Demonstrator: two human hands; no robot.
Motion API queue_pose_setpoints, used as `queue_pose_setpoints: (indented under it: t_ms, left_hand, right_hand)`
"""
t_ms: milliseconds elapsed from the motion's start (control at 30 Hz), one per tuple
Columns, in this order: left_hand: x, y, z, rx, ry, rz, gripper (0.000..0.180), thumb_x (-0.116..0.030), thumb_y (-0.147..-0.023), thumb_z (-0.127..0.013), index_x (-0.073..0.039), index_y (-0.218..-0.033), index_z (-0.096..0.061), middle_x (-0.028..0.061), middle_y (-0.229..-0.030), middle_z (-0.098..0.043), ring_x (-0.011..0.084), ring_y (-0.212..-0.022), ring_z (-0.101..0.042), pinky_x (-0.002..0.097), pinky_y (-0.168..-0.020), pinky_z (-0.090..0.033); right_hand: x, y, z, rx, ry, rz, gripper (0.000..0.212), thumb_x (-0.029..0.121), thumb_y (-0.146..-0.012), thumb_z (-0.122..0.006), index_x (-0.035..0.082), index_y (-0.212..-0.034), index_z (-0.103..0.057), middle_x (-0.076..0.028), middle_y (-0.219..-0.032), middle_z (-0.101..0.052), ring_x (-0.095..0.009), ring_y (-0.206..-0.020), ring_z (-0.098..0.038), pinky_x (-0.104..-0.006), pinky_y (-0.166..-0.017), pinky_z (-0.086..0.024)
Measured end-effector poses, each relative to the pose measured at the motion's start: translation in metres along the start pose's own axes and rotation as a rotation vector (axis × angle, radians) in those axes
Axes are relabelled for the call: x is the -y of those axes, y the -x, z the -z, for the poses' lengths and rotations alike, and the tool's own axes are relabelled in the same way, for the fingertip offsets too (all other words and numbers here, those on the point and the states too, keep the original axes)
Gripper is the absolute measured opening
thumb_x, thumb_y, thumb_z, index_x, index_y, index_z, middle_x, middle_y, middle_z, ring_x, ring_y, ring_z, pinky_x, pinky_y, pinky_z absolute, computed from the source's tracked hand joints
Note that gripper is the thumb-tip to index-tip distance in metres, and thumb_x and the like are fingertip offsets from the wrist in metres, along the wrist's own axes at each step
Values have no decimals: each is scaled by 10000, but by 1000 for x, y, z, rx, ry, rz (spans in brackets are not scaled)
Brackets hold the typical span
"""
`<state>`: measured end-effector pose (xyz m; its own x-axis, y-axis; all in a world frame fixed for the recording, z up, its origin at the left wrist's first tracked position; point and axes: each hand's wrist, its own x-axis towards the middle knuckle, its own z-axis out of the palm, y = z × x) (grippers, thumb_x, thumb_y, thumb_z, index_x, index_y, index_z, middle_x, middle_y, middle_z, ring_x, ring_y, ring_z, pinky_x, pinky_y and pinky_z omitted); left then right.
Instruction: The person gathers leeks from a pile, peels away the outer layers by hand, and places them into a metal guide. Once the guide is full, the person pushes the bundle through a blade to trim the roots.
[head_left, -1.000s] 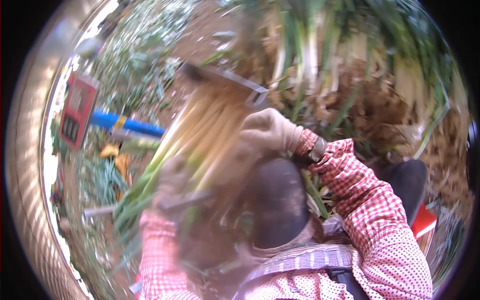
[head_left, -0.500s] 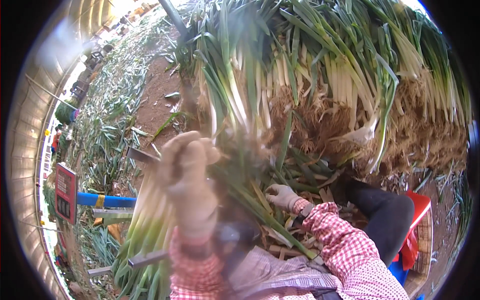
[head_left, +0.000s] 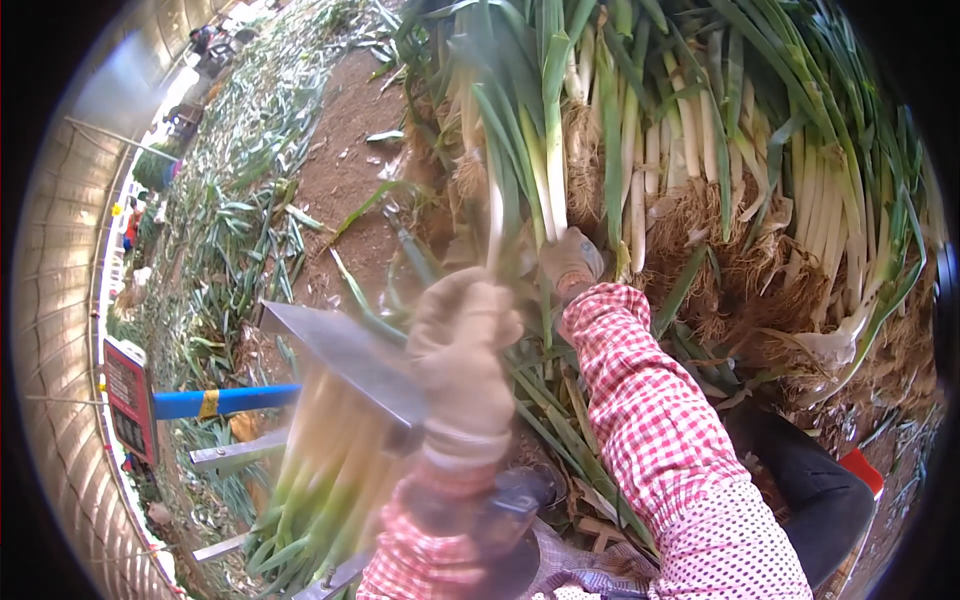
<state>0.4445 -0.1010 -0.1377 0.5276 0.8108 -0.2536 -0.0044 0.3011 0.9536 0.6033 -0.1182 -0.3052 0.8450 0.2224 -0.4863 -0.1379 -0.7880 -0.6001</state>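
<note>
My right hand (head_left: 572, 258), in a pale work glove, is closed around the lower white end of a leek (head_left: 546, 180) at the front of the pile. To its left is my left hand (head_left: 465, 325), also gloved and smeared by motion. Its fingers look bent, and the pale stalk of another leek (head_left: 496, 215) comes down to its top; whether they grip it I cannot make out. A bundle of leeks (head_left: 310, 470) lies in a metal cradle (head_left: 350, 355) left of my left forearm, white ends up and green leaves toward me.
The large leek pile (head_left: 700, 130) with dangling roots fills the far side and right. A blue bar (head_left: 225, 400) carries a red-framed display box (head_left: 128, 400) at left. Loose green leaves (head_left: 230, 230) litter the brown soil. My dark-trousered leg (head_left: 800, 500) is at lower right.
My right hand has moved forward from the loose leaves to the pile and closed on a leek. My left hand has shifted right, toward the pile. The view has turned slightly.
</note>
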Motion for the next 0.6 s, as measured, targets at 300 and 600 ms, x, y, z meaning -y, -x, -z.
queue_pose_setpoints:
  t_ms: [300, 600]
  left_hand:
    - [19, -21, -11, 213, -125, 346, 259, -123, -954, -518, 16, -1172, -510, 122, -1016, -607, 211, -918, -621, 319, -815, -538]
    - [50, -7, -23, 543, -194, 630, 317, -191, -922, -463, 29, -1148, -493, 189, -932, -632, 337, -804, -629, 492, -746, -534]
  right_hand:
    - [-97, 111, 33, 484, -944, 306, 525, 66, -800, -616, -4, -1290, -441, -109, -933, -640, -159, -757, -617, -293, -677, -524]
    - [-123, 225, 89, 305, -826, 512, 283, 244, -955, -532, 1, -1084, -599, -95, -850, -654, -102, -759, -594, -279, -700, -503]
